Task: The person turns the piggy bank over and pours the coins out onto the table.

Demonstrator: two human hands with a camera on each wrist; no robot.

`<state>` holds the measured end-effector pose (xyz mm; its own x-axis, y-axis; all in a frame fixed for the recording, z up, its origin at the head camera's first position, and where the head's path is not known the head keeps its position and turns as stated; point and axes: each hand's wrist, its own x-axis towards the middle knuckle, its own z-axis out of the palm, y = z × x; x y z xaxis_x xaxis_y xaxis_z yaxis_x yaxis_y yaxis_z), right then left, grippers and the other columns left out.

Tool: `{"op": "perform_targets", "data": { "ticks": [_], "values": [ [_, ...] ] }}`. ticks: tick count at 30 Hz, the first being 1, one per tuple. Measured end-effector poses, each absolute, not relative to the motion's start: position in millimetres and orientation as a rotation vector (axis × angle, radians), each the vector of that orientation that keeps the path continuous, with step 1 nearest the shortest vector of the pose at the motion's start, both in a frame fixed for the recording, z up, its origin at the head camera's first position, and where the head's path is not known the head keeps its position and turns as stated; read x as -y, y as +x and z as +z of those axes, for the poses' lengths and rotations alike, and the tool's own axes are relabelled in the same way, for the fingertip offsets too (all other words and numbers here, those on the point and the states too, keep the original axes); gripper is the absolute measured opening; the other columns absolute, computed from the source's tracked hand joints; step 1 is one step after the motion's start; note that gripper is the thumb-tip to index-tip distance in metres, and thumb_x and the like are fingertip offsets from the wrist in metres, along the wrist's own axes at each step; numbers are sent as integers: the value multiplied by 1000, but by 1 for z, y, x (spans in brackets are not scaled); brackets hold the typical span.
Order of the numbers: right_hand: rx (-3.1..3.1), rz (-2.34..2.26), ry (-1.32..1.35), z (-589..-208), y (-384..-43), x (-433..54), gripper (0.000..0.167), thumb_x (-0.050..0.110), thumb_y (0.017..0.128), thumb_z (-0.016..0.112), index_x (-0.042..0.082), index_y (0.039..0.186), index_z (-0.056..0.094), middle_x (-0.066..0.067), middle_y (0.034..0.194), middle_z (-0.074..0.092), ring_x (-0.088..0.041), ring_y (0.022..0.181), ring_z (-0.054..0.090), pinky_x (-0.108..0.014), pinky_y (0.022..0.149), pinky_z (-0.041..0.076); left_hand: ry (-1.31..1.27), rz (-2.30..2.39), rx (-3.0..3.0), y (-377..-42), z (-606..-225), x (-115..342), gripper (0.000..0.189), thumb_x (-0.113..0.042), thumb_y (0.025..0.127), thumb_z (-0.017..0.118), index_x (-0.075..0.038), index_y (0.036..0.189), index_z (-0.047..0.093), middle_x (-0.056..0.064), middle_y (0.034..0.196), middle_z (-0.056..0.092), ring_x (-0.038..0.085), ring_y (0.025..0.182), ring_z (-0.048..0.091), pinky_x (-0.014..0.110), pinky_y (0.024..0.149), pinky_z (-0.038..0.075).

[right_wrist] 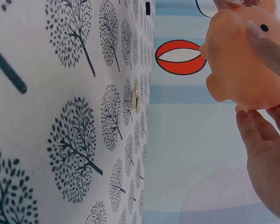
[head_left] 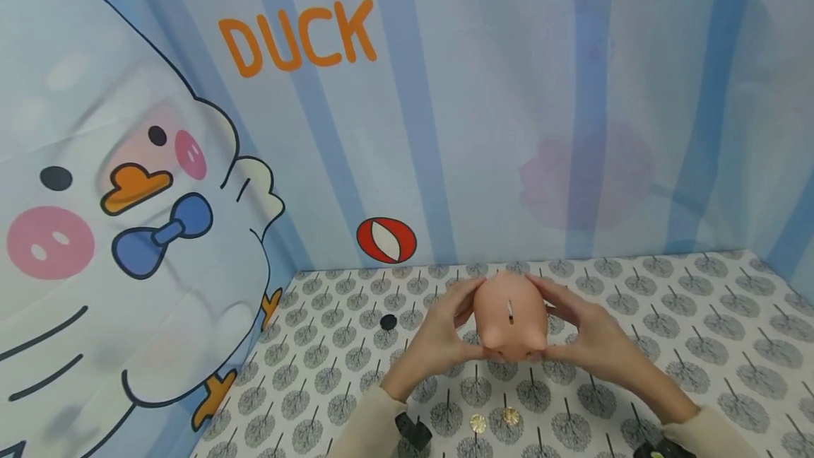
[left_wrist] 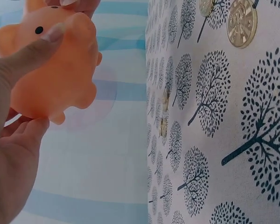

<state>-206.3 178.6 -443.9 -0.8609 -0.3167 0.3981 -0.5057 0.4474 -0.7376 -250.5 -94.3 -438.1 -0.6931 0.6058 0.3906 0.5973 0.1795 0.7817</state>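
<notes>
An orange-pink piggy bank (head_left: 494, 306) is held up off the patterned cloth, its coin slot and ears visible in the head view. My left hand (head_left: 445, 331) grips one side of it, thumb near the eye and fingers around the rear in the left wrist view. From the other side my right hand (head_left: 588, 338) grips it in the same manner. Two gold coins (head_left: 478, 423) lie on the cloth nearer to me. More gold coins (left_wrist: 164, 126) show on the cloth farther back in the left wrist view.
A small round black piece (head_left: 388, 321) lies on the tree-print cloth (head_left: 305, 401), left of my hands. Behind stands a blue striped curtain (head_left: 483, 90) printed with a large duck. Each wrist wears a black strap (head_left: 413, 432).
</notes>
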Motion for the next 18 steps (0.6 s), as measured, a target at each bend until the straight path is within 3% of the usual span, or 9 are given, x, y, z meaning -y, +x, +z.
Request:
{"op": "perform_targets", "data": {
  "ticks": [7,13,18],
  "values": [
    [2492,1372,736,-446,-207,-180,108,39,76,95,29,165,35,-16,166,44,-45,137,60,-67,108,53,1200,1557,-2418,-249,-437,95,105,1,78,92,-19,164,34,7,163,43,23,155,44,23,123,41],
    [2503,1425,709,-443,-207,-181,106,35,78,94,17,164,37,-22,162,47,-48,132,62,-70,104,54,1100,1548,-2435,-251,-437,97,104,-11,78,94,-17,164,36,7,163,48,24,150,51,23,120,45],
    [2534,1443,638,-441,-205,-180,93,32,86,89,9,162,40,-22,157,53,-42,125,67,-59,100,61,974,1593,-2380,-254,-438,100,93,-21,85,91,-17,163,40,7,162,52,24,143,59,23,117,50]
  ]
}}
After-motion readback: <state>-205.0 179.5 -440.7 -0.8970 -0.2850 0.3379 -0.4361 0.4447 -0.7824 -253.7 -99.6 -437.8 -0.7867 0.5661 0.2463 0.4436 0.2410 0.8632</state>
